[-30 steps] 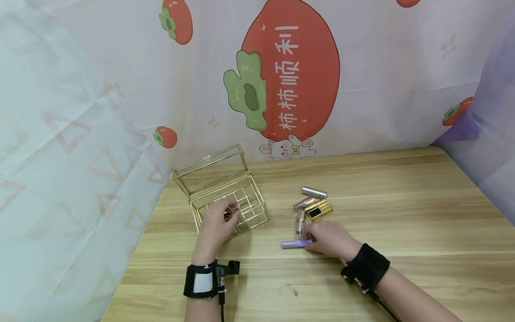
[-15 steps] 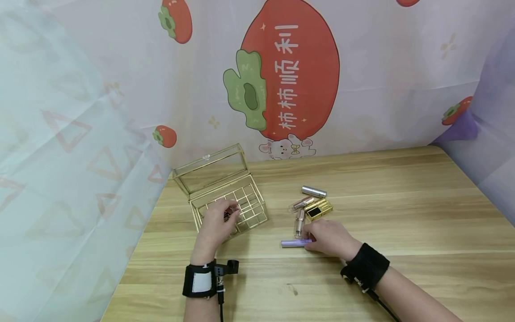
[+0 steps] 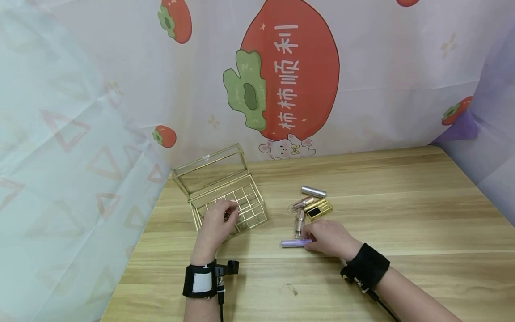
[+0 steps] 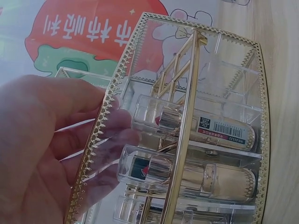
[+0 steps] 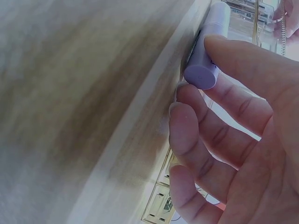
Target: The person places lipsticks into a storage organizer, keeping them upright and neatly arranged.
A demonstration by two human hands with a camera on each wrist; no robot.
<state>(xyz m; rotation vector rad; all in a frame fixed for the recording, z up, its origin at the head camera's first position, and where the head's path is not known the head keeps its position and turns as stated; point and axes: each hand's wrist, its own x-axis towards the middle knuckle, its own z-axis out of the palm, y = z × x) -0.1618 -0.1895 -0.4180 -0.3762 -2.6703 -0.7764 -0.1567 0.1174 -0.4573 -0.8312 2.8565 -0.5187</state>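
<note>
My right hand [image 3: 331, 239] pinches a lavender lipstick-like tube [image 3: 293, 243] between thumb and fingers; the tube lies at table level. In the right wrist view its round end [image 5: 201, 77] sticks out by the thumb, and the other fingers are bent. My left hand [image 3: 215, 226] is over the near-left part of a gold-trimmed glass box [image 3: 257, 219], its lid raised. Seen through the glass in the left wrist view, its loosely bent fingers lie near the clear caps of lipsticks [image 4: 187, 175] standing in the compartments. Whether they touch a cap is unclear.
Beyond my right hand lie a clear-capped lipstick [image 3: 299, 223], a rose-toned lipstick [image 3: 302, 204], a silver tube [image 3: 314, 192] and a gold case with a dark window [image 3: 319, 210]. A printed cloth [image 3: 370, 112] hangs behind the wooden table [image 3: 402, 201].
</note>
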